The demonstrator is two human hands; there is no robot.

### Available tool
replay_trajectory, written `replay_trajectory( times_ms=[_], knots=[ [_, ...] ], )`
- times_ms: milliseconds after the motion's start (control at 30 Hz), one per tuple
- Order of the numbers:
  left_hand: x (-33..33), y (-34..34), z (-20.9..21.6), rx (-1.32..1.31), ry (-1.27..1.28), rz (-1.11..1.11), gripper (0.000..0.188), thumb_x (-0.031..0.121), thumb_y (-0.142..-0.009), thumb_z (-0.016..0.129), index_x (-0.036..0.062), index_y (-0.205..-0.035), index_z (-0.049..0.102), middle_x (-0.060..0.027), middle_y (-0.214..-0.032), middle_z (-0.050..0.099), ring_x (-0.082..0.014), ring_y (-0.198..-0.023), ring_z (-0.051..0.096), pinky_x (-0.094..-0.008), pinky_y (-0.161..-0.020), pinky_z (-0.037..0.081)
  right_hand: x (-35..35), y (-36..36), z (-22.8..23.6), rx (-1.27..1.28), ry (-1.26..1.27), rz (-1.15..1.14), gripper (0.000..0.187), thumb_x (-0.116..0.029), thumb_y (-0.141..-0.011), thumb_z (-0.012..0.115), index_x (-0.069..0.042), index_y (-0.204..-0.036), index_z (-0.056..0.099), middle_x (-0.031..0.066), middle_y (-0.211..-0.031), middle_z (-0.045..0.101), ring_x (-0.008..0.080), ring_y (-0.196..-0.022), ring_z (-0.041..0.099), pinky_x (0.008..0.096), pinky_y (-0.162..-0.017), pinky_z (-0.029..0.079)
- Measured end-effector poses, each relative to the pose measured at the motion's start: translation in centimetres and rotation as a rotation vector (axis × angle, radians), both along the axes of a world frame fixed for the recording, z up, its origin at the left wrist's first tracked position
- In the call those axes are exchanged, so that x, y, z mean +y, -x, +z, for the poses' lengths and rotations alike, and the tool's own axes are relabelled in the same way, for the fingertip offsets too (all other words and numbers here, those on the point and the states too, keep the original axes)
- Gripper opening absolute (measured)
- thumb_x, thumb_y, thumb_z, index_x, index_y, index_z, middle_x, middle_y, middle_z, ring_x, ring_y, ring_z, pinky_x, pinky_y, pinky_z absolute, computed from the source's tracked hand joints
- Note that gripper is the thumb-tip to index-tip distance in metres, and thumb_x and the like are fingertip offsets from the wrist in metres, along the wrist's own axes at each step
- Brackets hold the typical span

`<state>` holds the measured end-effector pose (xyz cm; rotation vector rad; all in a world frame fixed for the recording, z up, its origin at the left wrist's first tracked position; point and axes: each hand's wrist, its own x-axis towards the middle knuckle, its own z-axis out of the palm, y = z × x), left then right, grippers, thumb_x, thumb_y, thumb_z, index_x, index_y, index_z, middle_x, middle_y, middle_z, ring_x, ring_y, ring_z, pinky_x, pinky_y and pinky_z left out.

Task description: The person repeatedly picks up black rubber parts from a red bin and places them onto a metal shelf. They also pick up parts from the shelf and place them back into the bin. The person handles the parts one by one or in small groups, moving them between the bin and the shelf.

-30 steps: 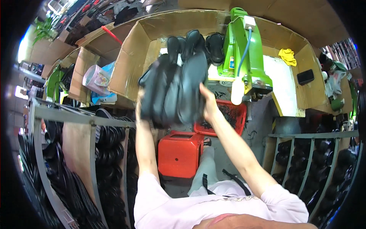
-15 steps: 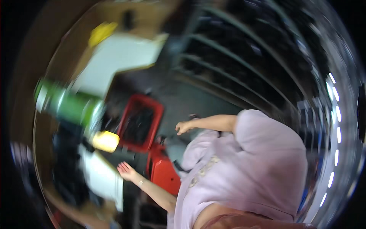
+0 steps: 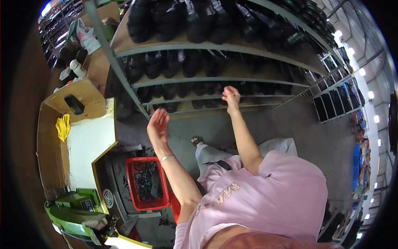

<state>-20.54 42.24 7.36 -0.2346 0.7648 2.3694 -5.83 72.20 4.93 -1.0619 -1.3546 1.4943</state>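
Observation:
Both of my hands are raised in front of a metal shelf rack (image 3: 182, 49) filled with rows of black shoes (image 3: 163, 20). My left hand (image 3: 158, 125) is open, with fingers stretched out and nothing in them. It appears in front of the rack's left end, and a thin bracelet circles that wrist. Farther right, my right hand (image 3: 231, 98) overlaps a lower shelf in the picture. Its fingers are half curled and a little apart, with no object visible in them. I cannot tell whether either hand touches the rack.
A red crate (image 3: 132, 182) with black scraps stands on the floor to the left. Beside it are a white-topped workbench (image 3: 89, 139), a yellow cloth (image 3: 63, 127) and a green machine (image 3: 76, 207). Another rack (image 3: 338, 101) stands at the far right.
My view has swung from the bench and green machine toward the shoe rack. Both hands have come up and forward; the left is now beyond the red crate.

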Motion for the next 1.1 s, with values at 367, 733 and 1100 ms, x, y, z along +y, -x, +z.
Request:
replay_trajectory(
  times_ms=[367,733,1100],
  knots=[
    [26.1,10.4,-3.2,0.525,0.547,-0.054,0.080,0.055,-0.083,0.052,-0.0068,-0.132,0.036,-0.0139,-0.136,0.039,-0.0216,-0.122,0.037,-0.0315,-0.103,0.027,22.6,7.8,0.9,0.279,0.591,0.430,0.070,-0.048,-0.087,0.048,-0.003,-0.137,0.026,0.0233,-0.139,0.028,0.0396,-0.129,0.026,0.0629,-0.095,0.032],
    [31.1,9.6,-1.4,0.013,0.105,-0.528,0.057,0.050,-0.083,0.053,0.0052,-0.118,0.053,-0.0097,-0.119,0.055,-0.0277,-0.107,0.054,-0.0475,-0.091,0.043,22.4,7.7,3.8,0.209,0.754,0.612,0.074,-0.055,-0.077,0.054,-0.008,-0.131,0.038,0.0119,-0.137,0.039,0.0330,-0.121,0.035,0.0462,-0.100,0.032],
    [24.2,1.6,3.3,-0.011,0.243,-0.449,0.061,0.009,-0.063,0.047,0.0034,-0.124,0.045,-0.0087,-0.100,0.057,-0.0205,-0.091,0.056,-0.0316,-0.085,0.045,13.8,-1.1,3.9,0.334,1.075,0.482,0.040,-0.018,-0.088,0.037,0.005,-0.119,0.048,0.0174,-0.125,0.049,0.0278,-0.117,0.046,0.0413,-0.101,0.036]
  ],
)
